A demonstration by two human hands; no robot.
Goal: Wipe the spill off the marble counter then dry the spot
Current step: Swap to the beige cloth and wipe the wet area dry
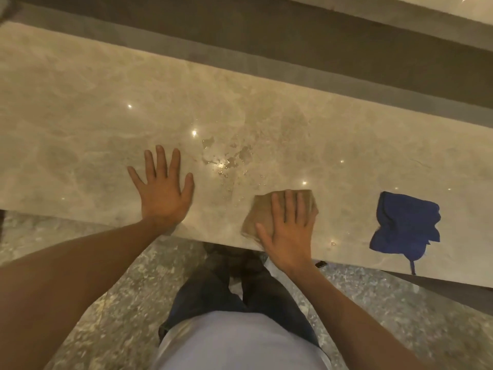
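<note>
No legible text.
Nothing readable, no labels, brands, numbers or signs, on any surface in the head view.

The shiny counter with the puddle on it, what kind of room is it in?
Probably a lobby or a fancy bathroom, though I can't be sure. The long polished marble counter reflects little ceiling lights, the floor below is speckled stone, and two cleaning cloths lie ready: a tan cloth and a blue cloth.

Speckled stone floor (112, 303) (underfoot)
</note>
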